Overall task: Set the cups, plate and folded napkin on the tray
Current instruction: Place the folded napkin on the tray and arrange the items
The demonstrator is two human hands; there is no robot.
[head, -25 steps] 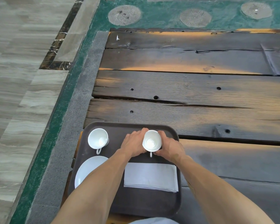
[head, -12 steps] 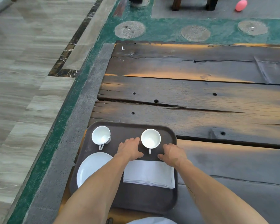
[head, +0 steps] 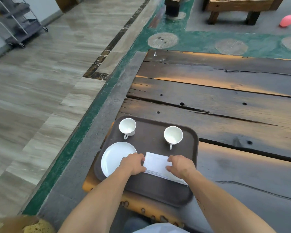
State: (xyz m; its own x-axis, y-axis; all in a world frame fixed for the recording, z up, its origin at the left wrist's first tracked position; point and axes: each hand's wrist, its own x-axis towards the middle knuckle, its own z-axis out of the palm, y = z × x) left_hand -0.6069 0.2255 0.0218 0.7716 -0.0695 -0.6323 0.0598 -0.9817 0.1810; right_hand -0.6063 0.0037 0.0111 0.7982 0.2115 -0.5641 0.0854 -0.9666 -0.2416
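A dark brown tray (head: 151, 137) lies at the near left corner of a dark plank table. On it stand two white cups, one at the far left (head: 127, 127) and one at the far right (head: 173, 136), both upright with handles toward me. A white plate (head: 113, 157) lies at the near left of the tray. A folded white napkin (head: 156, 163) lies at the near right. My left hand (head: 133, 163) grips the napkin's left edge, thumb under it. My right hand (head: 181, 166) holds its right side, fingers curled over the top.
The table (head: 225, 118) stretches far and right of the tray. Its left edge drops to a grey and green floor border. A wire cart (head: 18, 24) stands far left, wooden benches (head: 238, 7) and a pink ball (head: 287, 20) lie beyond the table.
Both hands let go of the right cup, drew back toward me and now hold the two sides of the napkin. The camera view tilted up and left.
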